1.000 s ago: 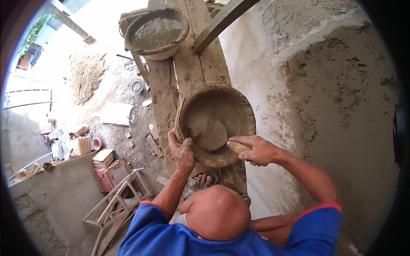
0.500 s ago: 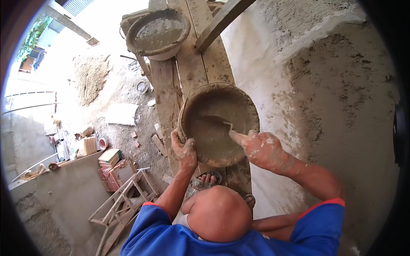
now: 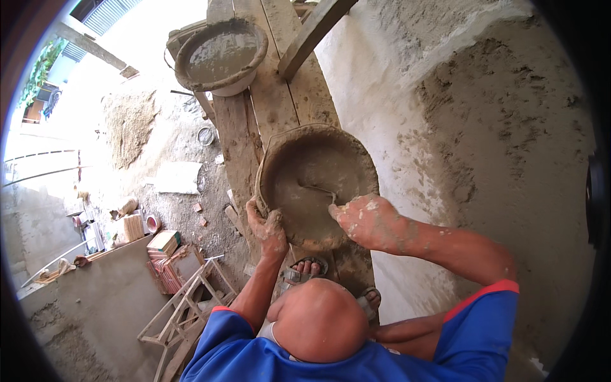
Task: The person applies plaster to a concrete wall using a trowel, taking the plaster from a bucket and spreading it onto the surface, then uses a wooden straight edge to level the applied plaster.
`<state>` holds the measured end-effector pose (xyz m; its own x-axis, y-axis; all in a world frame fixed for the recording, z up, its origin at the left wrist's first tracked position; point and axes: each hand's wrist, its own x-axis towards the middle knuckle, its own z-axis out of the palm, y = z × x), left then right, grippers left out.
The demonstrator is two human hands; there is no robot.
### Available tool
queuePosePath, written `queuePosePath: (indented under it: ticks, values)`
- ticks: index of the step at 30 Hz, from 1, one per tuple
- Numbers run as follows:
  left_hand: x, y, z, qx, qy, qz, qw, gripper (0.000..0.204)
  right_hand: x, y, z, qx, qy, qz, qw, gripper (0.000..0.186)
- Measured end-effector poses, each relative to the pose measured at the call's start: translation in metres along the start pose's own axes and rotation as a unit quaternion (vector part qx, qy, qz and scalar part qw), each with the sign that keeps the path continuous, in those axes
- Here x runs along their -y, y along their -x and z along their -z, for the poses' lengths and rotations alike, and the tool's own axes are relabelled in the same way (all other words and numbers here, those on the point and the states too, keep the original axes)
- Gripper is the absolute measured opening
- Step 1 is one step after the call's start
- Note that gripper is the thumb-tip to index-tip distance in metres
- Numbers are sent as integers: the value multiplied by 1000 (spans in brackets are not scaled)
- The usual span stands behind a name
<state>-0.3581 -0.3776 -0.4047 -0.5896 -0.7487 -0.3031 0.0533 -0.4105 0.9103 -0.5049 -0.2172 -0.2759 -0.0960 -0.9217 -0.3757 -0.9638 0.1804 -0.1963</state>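
Note:
A mortar-crusted bucket (image 3: 370, 167) stands on wooden planks in front of me, with wet grey mortar (image 3: 302, 213) inside. My left hand (image 3: 270, 232) is closed on its near-left rim, thumb on the inner side. Over the near-right part of the bucket, my right hand (image 3: 370, 223) grips a trowel (image 3: 333, 196) by its handle. Only the bent metal neck of the trowel and a thin edge show; mortar hides most of the blade, and my fingers cover the handle. Wet mortar is smeared on both hands.
Another bucket (image 3: 253, 67) of mortar stands farther along the planks (image 3: 273, 105). A wooden beam (image 3: 312, 41) slants over them. Close on the right rises a partly plastered wall (image 3: 407, 165). Tile stacks (image 3: 175, 264) and a wooden frame (image 3: 181, 305) lie below left.
My right hand has moved the trowel a little left and nearer through the mortar. My left hand keeps its hold on the rim. The whole view has shifted slightly.

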Motion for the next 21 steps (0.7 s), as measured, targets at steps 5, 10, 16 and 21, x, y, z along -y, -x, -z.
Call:
queuePosePath:
  ticks: [5, 10, 16, 21]
  values:
    - [0, -2, -4, 15, -20, -18, 1000, 38, 10, 18, -4, 14, -30, 9, 999, 39]
    - [5, 0, 7, 17, -23, -4, 1000, 41, 4, 55, 79, 84, -22, -104, 991, 41]
    - [1, 0, -2, -9, -49, -44, 998, 29, -76, 136, 52, -117, -151, -153, 970, 57]
    - [1, 1, -7, 31, 44, 7, 999, 40, -62, 169, -26, -42, -391, -361, 846, 56]
